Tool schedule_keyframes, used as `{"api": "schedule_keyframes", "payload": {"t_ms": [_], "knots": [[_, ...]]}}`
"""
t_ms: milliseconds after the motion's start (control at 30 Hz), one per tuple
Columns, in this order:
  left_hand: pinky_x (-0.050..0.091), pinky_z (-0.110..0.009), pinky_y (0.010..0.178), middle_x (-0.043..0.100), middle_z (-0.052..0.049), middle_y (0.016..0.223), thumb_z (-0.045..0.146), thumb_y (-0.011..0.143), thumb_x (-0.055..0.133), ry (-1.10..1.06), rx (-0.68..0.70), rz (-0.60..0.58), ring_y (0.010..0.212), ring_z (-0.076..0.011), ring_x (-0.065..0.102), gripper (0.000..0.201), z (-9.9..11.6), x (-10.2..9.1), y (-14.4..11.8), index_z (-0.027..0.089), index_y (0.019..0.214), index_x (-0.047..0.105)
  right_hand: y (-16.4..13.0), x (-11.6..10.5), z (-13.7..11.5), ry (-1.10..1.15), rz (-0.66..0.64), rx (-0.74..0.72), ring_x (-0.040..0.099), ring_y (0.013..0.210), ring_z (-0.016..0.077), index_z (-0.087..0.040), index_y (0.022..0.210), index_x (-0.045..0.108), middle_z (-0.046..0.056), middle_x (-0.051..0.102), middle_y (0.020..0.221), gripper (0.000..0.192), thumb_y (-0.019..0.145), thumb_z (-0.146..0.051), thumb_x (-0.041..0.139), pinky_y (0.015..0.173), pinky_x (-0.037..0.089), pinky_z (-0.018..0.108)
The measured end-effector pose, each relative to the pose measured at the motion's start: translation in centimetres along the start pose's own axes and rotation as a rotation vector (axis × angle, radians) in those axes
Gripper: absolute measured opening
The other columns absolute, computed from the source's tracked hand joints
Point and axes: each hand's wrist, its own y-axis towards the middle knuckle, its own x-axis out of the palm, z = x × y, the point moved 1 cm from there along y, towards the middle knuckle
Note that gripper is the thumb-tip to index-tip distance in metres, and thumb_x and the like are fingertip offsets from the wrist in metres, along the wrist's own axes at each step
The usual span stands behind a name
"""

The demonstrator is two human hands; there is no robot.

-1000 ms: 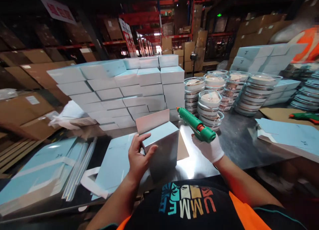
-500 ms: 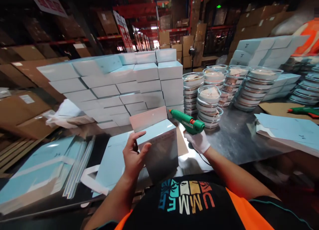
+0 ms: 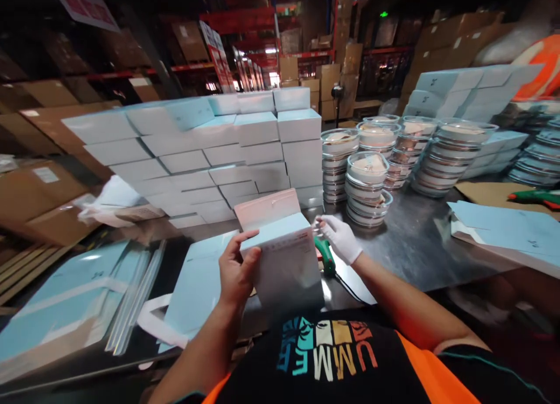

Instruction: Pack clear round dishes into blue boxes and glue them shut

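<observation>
Centre frame: the left hand (image 3: 236, 272) still clasps the box (image 3: 286, 258); the gloved right hand (image 3: 339, 237), now open, has laid the glue gun (image 3: 326, 258) on the surface (image 3: 406, 246).

A: Which items are pale blue?
B: The box (image 3: 286, 258), the stacked boxes (image 3: 210, 153) far left, and the flat sheets (image 3: 507, 229) at right.

A: Other colours?
B: Glue gun (image 3: 326, 258): green. Glove on the right hand (image 3: 339, 237): white. Table (image 3: 406, 246): grey metal. Shirt (image 3: 345, 363): black, orange trim, multicoloured letters.

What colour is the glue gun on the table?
Green, seen in the head view: the glue gun.
</observation>
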Motion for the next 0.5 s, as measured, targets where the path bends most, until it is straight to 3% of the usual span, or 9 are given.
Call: {"api": "schedule_keyframes", "payload": {"t_ms": [67,100,200,300,400,500], "knots": [[0.058,-0.037,0.081,0.076,-0.008,0.094,0.074,0.078,0.087,0.035,0.079,-0.034,0.091,-0.0284,0.072,0.061,-0.3,0.7,-0.1,0.020,0.107,0.081,-0.6,0.6,-2.6,0.158,-0.099,-0.104,0.073,0.125,0.0301,-0.023,0.138,0.069,0.012,0.077,0.137,0.057,0.099,-0.064,0.060,0.111,0.058,0.046],[0.058,-0.039,0.087,0.077,-0.009,0.097,0.076,0.077,0.087,0.055,0.124,-0.051,0.097,-0.0301,0.073,0.062,-0.5,0.9,-0.2,0.021,0.104,0.082,-0.8,0.9,-3.7,0.213,-0.148,-0.150,0.071,0.129,0.0302,-0.023,0.145,0.065,0.012,0.074,0.144,0.061,0.099,-0.063,0.061,0.115,0.056,0.047],[0.057,-0.040,0.097,0.079,-0.009,0.103,0.075,0.081,0.085,0.100,0.249,-0.104,0.108,-0.0304,0.072,0.057,-1.3,1.4,-0.5,0.023,0.104,0.083,-1.2,1.3,-5.5,0.202,-0.219,-0.209,0.067,0.135,0.0314,-0.020,0.143,0.065,0.012,0.073,0.144,0.062,0.094,-0.057,0.070,0.121,0.050,0.047],[0.056,-0.039,0.102,0.076,-0.010,0.120,0.068,0.087,0.085,0.071,0.346,-0.115,0.119,-0.0290,0.071,0.049,-2.1,1.7,-0.6,0.023,0.107,0.081,-1.3,0.7,-4.7,0.187,-0.285,-0.218,0.066,0.136,0.0336,-0.018,0.144,0.064,0.014,0.073,0.142,0.073,0.088,-0.062,0.081,0.122,0.049,0.049],[0.055,-0.041,0.109,0.072,-0.008,0.127,0.060,0.083,0.093,-0.088,0.431,-0.038,0.122,-0.0266,0.071,0.055,-2.4,1.8,-0.5,0.028,0.122,0.070,-1.7,-0.2,-2.9,0.163,-0.372,-0.305,0.061,0.145,0.0381,-0.020,0.144,0.064,0.019,0.064,0.157,0.092,0.071,-0.065,0.097,0.126,0.046,0.053],[0.057,-0.046,0.109,0.072,-0.006,0.117,0.057,0.085,0.092,-0.134,0.445,-0.086,0.114,-0.0263,0.075,0.056,-2.2,1.7,-0.2,0.032,0.128,0.067,-2.7,-0.8,-1.9,0.135,-0.368,-0.446,0.053,0.156,0.0353,-0.027,0.133,0.070,0.017,0.053,0.169,0.065,0.083,-0.063,0.092,0.128,0.044,0.055]]}}
